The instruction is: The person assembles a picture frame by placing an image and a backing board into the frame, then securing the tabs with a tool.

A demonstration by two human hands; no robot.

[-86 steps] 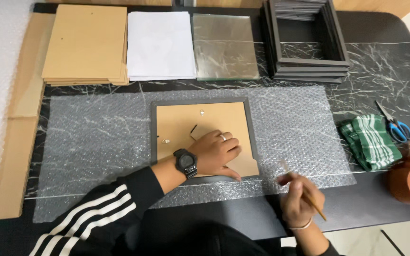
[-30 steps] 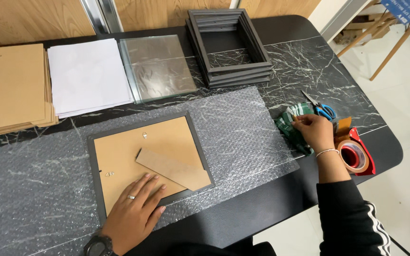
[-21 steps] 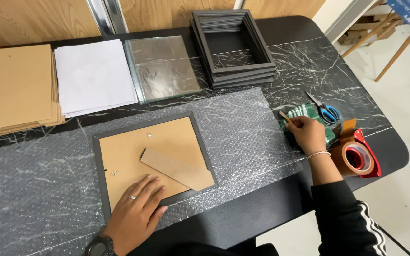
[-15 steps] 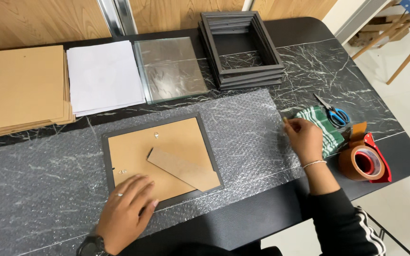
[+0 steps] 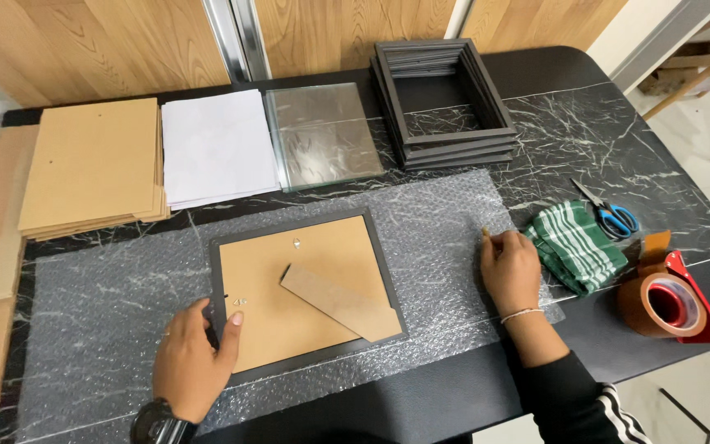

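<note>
Brown backing board in a dark picture frame [image 5: 306, 296] is lying face down on bubble wrap [image 5: 445, 222], mid-surface. Left hand [image 5: 195, 362] is pressing flat on the frame's left edge, fingers spread, gripping nothing. Right hand [image 5: 509, 267] is resting on the wrap beside a green striped cloth [image 5: 573, 247], fingers pinching a thin stick [image 5: 486, 234]. Looks like the back-fastening step; next move probably needs that stick brought over to the frame's tabs.

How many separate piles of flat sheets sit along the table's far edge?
3: brown backing boards far left, white paper beside them, glass panes next, left of the stacked black frames.
</note>
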